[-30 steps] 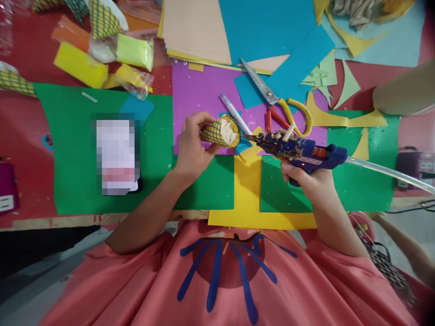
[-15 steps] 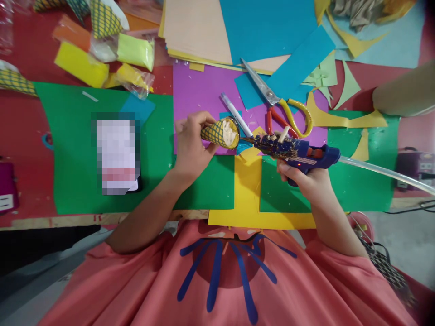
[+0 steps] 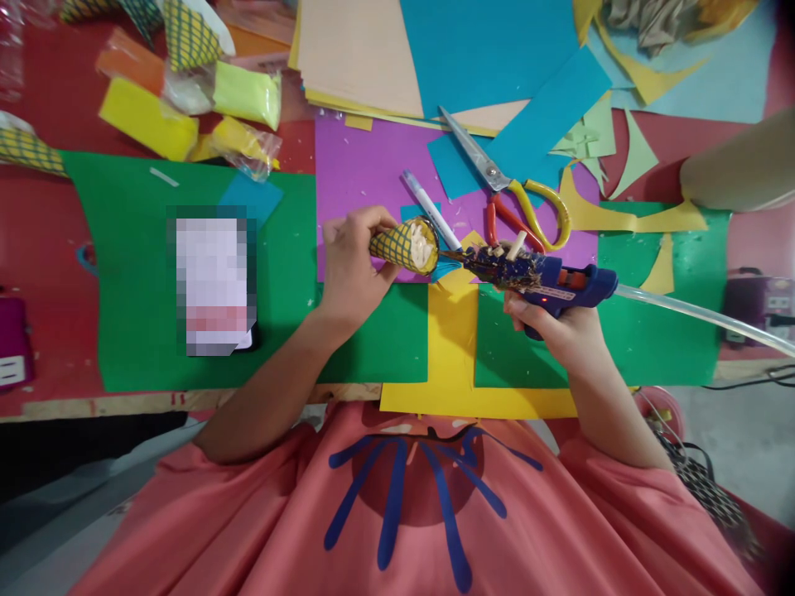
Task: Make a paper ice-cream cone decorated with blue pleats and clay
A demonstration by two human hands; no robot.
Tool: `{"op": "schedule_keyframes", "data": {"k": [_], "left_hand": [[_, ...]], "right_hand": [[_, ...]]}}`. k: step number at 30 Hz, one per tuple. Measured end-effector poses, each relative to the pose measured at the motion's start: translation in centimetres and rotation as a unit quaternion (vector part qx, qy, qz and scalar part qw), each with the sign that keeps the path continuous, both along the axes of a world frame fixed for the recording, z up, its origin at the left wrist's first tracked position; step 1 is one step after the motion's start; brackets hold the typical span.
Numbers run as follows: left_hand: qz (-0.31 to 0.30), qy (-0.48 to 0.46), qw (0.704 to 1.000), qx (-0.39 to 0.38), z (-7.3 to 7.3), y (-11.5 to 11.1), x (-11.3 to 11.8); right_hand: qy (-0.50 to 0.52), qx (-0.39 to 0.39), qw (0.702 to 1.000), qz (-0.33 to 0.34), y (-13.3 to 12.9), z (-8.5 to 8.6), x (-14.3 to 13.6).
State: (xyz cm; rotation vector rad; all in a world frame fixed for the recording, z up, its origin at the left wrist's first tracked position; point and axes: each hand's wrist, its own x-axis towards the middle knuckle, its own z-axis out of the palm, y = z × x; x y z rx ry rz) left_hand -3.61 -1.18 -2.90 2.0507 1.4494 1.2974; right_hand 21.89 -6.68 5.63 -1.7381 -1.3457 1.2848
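My left hand [image 3: 358, 261] is closed around a small yellow cone [image 3: 395, 244] with a green criss-cross pattern. The cone lies on its side, its wide end facing right and showing a cream-coloured filling. In my right hand [image 3: 559, 327] is a blue glue gun [image 3: 546, 277], gripped by its handle, with a small red light lit. Dried glue and scraps cover its front part. The nozzle points left at the rim of the cone; whether it touches, I cannot tell. A clear glue stick [image 3: 701, 310] trails from the gun's back.
Scissors [image 3: 493, 174] with red and yellow handles lie behind the glue gun, beside a white marker [image 3: 431, 207]. A blurred-out phone [image 3: 214, 281] rests on the green sheet [image 3: 142, 364] at left. Packets of clay [image 3: 149, 120], more cones [image 3: 190, 37] and paper scraps [image 3: 633, 157] lie farther back.
The cone has shifted very slightly to the right in my left hand. The glue gun has moved a touch to the left. Everything else stays where it was.
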Motion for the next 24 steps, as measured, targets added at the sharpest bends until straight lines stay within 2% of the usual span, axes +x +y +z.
{"op": "schedule_keyframes", "data": {"k": [8, 14, 18, 21, 23, 24], "left_hand": [[-0.008, 0.004, 0.999, -0.034, -0.1, -0.2, -0.2], [-0.027, -0.052, 0.998, -0.032, -0.6, 0.2, 0.3], [-0.036, -0.089, 0.994, -0.042, -0.5, 0.8, 0.5], [-0.019, -0.087, 0.995, -0.055, -0.3, 1.0, 0.4], [-0.016, -0.086, 0.994, -0.06, -0.3, 1.0, 0.3], [-0.017, -0.086, 0.994, -0.062, -0.3, 1.0, 0.2]], "right_hand": [[-0.012, 0.021, 1.0, -0.002, 0.4, -0.2, 0.1], [0.003, 0.05, 0.996, -0.08, 0.5, -0.8, 1.3], [0.045, 0.058, 0.986, -0.147, 0.7, -0.8, 4.8], [-0.013, 0.069, 0.967, -0.245, 0.6, -0.6, 8.5], [-0.065, 0.033, 0.947, -0.314, 0.3, -0.7, 11.5], [-0.083, 0.006, 0.941, -0.327, 0.1, -0.8, 13.0]]}}
